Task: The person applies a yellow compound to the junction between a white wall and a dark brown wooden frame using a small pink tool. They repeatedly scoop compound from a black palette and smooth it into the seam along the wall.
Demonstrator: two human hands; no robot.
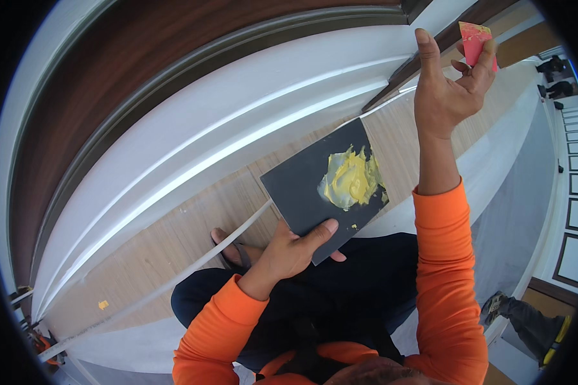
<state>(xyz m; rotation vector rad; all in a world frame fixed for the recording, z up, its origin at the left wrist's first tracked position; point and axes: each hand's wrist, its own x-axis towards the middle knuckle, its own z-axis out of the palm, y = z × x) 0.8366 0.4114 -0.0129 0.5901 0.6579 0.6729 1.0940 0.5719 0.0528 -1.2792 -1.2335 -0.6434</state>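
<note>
My left hand [301, 248] grips the lower corner of a dark flat board [301, 187], thumb on top and fingers beneath. A smeared mound of yellow putty [351, 178] lies on the board's far right half, with a small dab apart from it. Raised at the upper right, my right hand [453, 91] pinches a pink-red spreader [476, 43] between fingers and thumb side. Yellow residue coats the spreader's upper edge. The spreader is well apart from the board, near a dark brown wooden trim [443, 41].
White moulded panelling [221, 110] under dark wood runs along the left. A thin pale pipe [207, 255] crosses the wood-look floor [173, 240] by my sandalled foot [231, 248]. A yellow scrap [103, 304] lies on the floor. Another person's leg [525, 317] is at lower right.
</note>
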